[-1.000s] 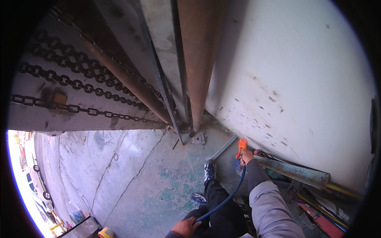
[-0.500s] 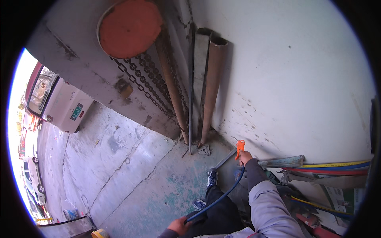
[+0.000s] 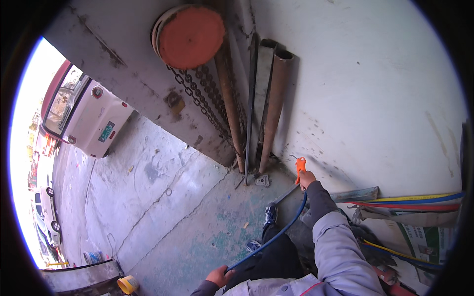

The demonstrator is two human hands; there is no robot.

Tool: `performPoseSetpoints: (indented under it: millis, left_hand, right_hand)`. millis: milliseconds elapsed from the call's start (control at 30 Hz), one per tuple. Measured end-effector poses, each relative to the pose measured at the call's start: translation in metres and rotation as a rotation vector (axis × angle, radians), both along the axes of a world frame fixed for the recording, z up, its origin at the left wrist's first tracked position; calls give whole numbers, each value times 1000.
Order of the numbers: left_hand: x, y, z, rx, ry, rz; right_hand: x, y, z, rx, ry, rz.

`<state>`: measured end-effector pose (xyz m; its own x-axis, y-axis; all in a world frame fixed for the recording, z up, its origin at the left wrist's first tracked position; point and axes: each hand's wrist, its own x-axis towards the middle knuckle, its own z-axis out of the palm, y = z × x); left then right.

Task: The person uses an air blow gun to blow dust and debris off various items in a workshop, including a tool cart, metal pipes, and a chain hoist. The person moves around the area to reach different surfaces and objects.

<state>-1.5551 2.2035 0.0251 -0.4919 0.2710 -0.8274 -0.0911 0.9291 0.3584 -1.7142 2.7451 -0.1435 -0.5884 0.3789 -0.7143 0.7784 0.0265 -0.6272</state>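
One white wall [image 3: 375,98] meets cracked floor [image 3: 202,217], left fingers [image 3: 221,275] closed on blue hose [image 3: 302,208], right fingers [image 3: 306,179] on orange blowgun [image 3: 300,164].

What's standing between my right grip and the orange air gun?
Nothing visible: your right grip is closed around the orange air gun. The blue hose runs from below that hand to your left grip, not between them.
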Motion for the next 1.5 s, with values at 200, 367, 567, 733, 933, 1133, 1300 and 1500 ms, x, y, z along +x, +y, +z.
performPoseSetpoints:
  millis: [200, 367, 567, 733, 933, 1133, 1300, 1500]
  left_hand:
    - [-5, 5, -3, 4, -8, 9]
    - [-9, 10, -6, 3, -24, -10]
    - [-14, 14, -9, -2, -24, -16]
    - [-13, 6, -13, -23, -43, 3]
    - [-8, -11, -11, -99, -14, -12]
    - [-6, -15, -5, -134, -22, -24]
    - [-5, -7, -2, -81, -6, -4]
    - [1, -5, -3, -37, -9, 5]
  right_hand:
    - [0, -1, -9, -15, 28, -55]
    - [11, 11, -24, 62, 19, 20]
    - [58, 31, -82, -89, -111, -174]
    - [114, 23, -128, 50, -155, 160]
    - [150, -25, -113, -88, -278, -144]
    - [132, -52, -78, -452, -229, -292]
    - [117, -33, -89, -341, -167, -254]
    - [167, -5, -154, -12, -112, 4]
